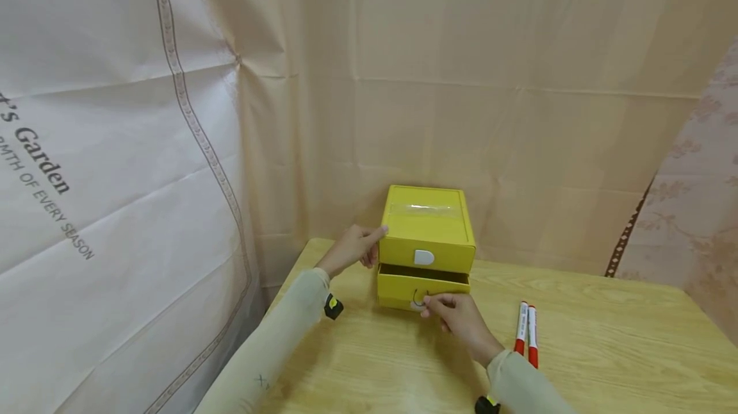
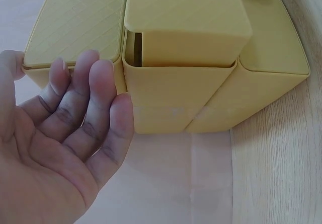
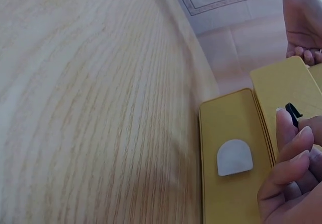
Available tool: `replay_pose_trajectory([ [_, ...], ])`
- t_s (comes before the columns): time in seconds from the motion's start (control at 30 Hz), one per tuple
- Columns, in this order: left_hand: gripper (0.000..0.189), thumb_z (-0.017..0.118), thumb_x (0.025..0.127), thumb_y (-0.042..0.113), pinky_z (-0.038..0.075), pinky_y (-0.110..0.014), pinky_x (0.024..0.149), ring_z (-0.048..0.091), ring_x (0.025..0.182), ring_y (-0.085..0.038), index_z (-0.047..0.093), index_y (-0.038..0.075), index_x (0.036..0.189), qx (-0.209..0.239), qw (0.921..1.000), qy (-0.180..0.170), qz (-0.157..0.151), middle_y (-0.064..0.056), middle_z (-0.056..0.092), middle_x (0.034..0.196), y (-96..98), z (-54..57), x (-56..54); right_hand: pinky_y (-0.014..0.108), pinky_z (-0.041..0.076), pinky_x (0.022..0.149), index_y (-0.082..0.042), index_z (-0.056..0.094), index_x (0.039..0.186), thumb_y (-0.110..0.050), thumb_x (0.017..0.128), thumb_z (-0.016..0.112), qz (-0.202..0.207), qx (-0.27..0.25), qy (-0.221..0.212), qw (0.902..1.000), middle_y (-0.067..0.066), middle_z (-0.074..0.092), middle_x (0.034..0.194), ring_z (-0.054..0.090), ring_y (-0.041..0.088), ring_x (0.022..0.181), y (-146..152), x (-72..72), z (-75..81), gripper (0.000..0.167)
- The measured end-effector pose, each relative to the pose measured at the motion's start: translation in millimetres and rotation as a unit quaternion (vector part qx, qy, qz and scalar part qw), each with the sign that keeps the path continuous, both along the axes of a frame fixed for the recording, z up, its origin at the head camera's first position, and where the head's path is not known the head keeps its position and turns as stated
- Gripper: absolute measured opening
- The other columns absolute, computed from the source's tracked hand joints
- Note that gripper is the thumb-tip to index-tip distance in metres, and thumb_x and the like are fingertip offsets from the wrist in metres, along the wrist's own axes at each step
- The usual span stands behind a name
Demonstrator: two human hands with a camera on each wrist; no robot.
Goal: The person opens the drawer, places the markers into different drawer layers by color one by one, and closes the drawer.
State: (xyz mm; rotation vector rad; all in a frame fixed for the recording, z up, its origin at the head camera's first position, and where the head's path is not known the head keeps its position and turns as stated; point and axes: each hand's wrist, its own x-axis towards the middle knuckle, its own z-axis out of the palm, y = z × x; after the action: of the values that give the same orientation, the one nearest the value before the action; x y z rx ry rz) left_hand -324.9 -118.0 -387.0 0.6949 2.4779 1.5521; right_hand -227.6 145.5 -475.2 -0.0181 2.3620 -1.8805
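A yellow drawer box (image 1: 429, 218) has several stacked drawers with white tab handles. Its middle drawer (image 1: 394, 287) is pulled partly out. My right hand (image 1: 461, 319) pinches a thin black loop (image 3: 293, 112) at that drawer's front. The fingertips hide part of the loop. At the box's upper left edge, my left hand (image 1: 354, 248) rests with the thumb along the top and the other fingers loosely bent beside the side wall. From the left wrist view, the palm of the left hand (image 2: 55, 133) faces the box. The lower drawer's white tab (image 3: 235, 157) shows in the right wrist view.
Two red-and-white markers (image 1: 527, 334) lie side by side on the wooden table (image 1: 611, 337), right of the box. Behind the box hangs a beige cloth (image 1: 426, 81). A printed white cloth (image 1: 115, 177) hangs on the left.
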Motion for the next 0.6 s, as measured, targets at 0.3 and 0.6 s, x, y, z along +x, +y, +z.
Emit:
replay_pose_trajectory([
  [0.3,0.071,0.051,0.102,0.064,0.059,-0.056,0.073,0.068,0.065,-0.035,0.068,0.001,0.074,0.003,1.0000,0.002,-0.004,-0.018,0.069,0.072,-0.3,-0.8,0.0,0.021,0.034,0.046,-0.002,0.078,0.104,-0.030,0.102,0.068,0.005,-0.003,0.016,0.9998,0.009,0.073,0.088,0.044,0.010,0.054,2,-7.2,-2.9,0.030],
  [0.6,0.070,0.051,0.102,0.064,0.061,-0.048,0.069,0.068,0.064,-0.033,0.069,0.001,0.076,0.007,0.9999,-0.002,-0.008,-0.021,0.070,0.075,-0.3,-1.0,-1.4,0.022,0.039,0.050,-0.002,0.078,0.106,-0.028,0.103,0.066,0.012,-0.007,0.016,0.9998,0.019,0.073,0.094,0.044,0.009,0.055,5,-11.7,-2.5,0.029],
])
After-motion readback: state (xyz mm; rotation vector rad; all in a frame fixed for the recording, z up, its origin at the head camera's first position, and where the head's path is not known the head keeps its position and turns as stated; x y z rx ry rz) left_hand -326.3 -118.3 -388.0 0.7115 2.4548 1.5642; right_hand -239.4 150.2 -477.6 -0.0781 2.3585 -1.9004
